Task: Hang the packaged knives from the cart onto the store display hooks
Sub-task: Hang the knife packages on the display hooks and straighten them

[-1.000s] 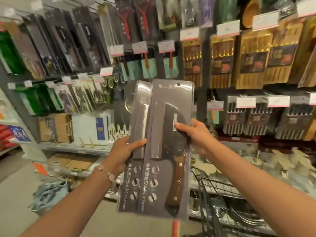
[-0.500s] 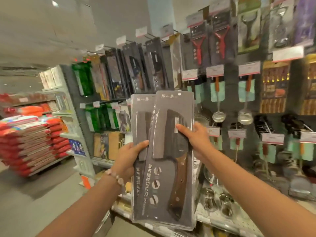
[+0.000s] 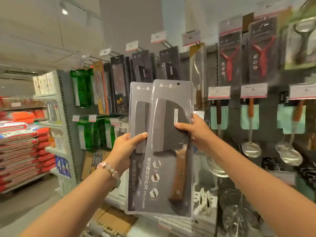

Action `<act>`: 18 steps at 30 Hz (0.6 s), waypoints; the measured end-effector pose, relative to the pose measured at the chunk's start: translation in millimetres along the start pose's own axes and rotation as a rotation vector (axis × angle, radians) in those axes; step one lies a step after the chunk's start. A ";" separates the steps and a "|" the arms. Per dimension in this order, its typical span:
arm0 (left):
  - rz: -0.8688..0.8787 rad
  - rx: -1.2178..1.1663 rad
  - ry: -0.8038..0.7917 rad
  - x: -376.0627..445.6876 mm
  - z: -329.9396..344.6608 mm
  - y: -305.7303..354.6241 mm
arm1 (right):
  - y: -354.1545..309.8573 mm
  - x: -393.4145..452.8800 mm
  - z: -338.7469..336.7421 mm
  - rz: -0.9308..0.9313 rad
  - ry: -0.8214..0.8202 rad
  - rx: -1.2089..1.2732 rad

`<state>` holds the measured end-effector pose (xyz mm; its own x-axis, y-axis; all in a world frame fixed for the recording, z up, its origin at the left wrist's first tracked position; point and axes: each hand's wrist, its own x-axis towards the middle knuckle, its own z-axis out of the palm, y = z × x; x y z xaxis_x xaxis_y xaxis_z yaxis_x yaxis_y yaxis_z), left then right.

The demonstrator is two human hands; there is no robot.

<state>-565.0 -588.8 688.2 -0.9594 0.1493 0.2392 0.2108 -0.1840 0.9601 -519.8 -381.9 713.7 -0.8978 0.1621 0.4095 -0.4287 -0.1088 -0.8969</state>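
While both hands, left hand (image 3: 126, 147) and right hand (image 3: 193, 130), grip two knife packs (image 3: 164, 151), neither hangs yet; hooks (image 3: 169, 44) wait at twelve o'clock.

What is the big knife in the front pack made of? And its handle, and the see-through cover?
Blade: looks like dark, matte metal. Handle: seems brown wood, with grain and pale rivets. Cover of the front pack: probably clear glossy plastic, since it shines.
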 end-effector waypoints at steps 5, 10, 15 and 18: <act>0.032 -0.036 -0.074 76.8 7.6 9.3 | 3.2 70.2 -2.3 -0.082 0.143 0.050; 0.061 0.007 -0.213 151.9 15.2 6.4 | 7.0 129.1 -8.6 -0.163 0.198 -0.013; 0.125 0.069 -0.329 234.1 11.4 8.5 | 6.1 180.1 -11.2 -0.230 0.273 -0.063; 0.129 0.063 -0.359 284.3 3.5 12.5 | 1.4 207.2 -12.6 -0.254 0.315 -0.073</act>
<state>-834.5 -545.3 768.7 -0.8000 0.4612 0.3837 0.3477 -0.1647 0.9230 -705.2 -336.1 795.3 -0.6843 0.4687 0.5586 -0.6146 0.0415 -0.7877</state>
